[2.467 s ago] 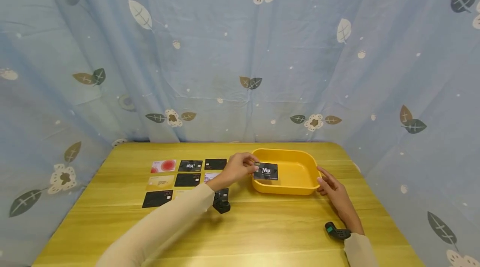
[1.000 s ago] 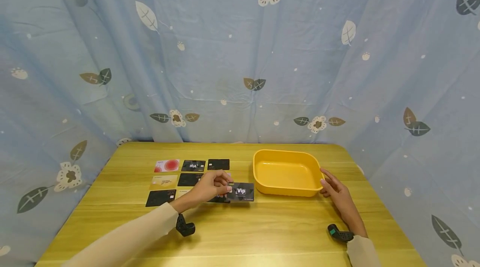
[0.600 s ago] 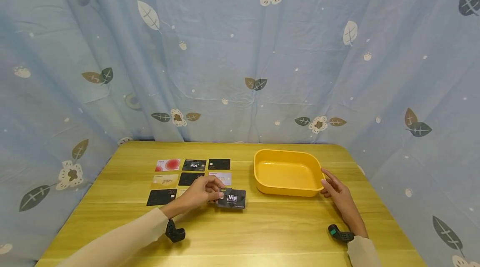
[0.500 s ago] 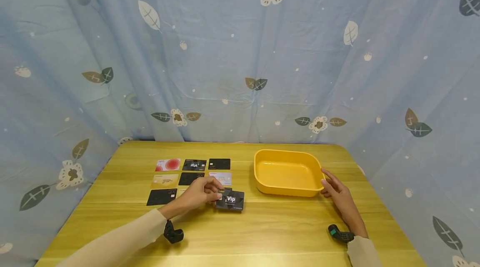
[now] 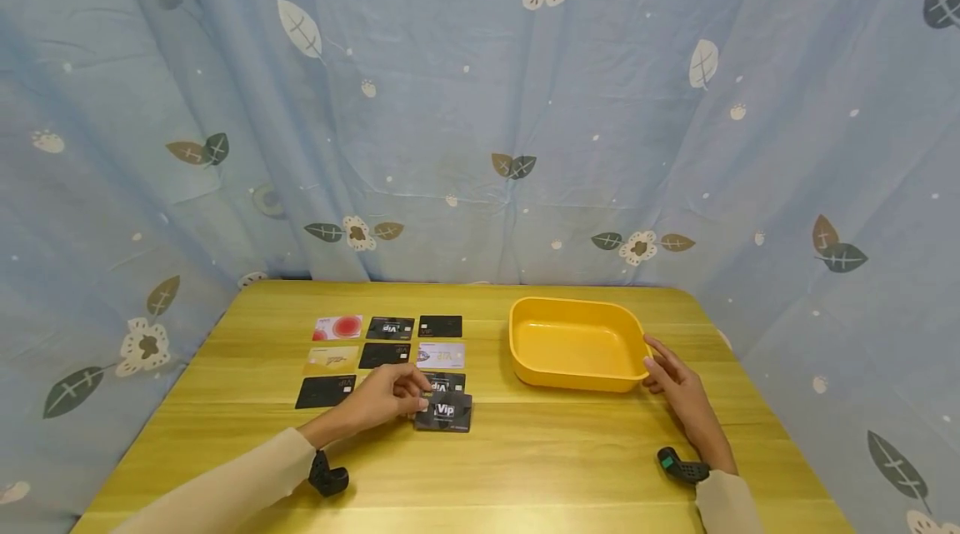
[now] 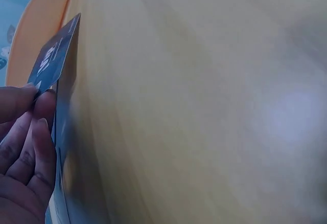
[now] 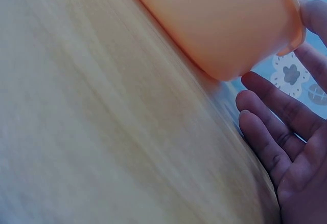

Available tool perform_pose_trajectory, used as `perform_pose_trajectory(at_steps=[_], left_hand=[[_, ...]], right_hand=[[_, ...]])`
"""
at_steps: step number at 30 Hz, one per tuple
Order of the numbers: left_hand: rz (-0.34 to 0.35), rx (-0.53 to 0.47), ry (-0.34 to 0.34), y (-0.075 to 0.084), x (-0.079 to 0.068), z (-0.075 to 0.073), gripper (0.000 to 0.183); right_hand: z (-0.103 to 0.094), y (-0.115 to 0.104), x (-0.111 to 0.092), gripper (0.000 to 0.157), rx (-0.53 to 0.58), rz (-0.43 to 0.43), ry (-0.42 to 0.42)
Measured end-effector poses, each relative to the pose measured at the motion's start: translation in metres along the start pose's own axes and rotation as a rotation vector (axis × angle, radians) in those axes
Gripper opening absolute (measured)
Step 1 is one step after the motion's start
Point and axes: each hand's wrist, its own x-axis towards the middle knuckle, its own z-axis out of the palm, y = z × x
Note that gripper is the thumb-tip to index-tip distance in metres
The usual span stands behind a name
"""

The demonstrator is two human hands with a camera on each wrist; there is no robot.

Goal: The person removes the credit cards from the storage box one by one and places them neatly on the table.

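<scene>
My left hand (image 5: 378, 397) pinches a black VIP card (image 5: 452, 416) by its left edge, between thumb and fingers. In the left wrist view, the held card (image 6: 51, 60) slants above the tabletop. Just behind it in the head view, another black VIP card (image 5: 453, 381) lies on the table, partly covered. My right hand (image 5: 681, 388) is at the right end of a yellow plastic tray (image 5: 570, 379); its thumb and index finger touch the rim from outside. The other fingers of the right hand (image 7: 294, 127) extend loosely beside the tray wall.
Several cards lie in rows on the left of the wooden table, among them a red-and-white card (image 5: 337, 328), a gold card (image 5: 331, 361), a lilac card (image 5: 441, 355) and a black card (image 5: 325, 391). A patterned blue curtain (image 5: 465, 117) hangs behind the table.
My left hand has carried the VIP card from over the tray leftward and toward the near side, to the front of the card rows. The right hand stays at the tray.
</scene>
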Motion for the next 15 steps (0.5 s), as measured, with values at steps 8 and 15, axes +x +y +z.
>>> perform_pose_trajectory(at_steps=[8,15], left_hand=[[0.057,0.169,0.007,-0.006,-0.003,-0.004,0.016],[0.136,0.287,0.0,-0.006,-0.005,-0.005,0.015]], right_hand=[[-0.003,0.023,0.007,0.054,0.003,0.006,0.015],[-0.001,0.024,0.007,0.053,0.012,0.001,0.018]])
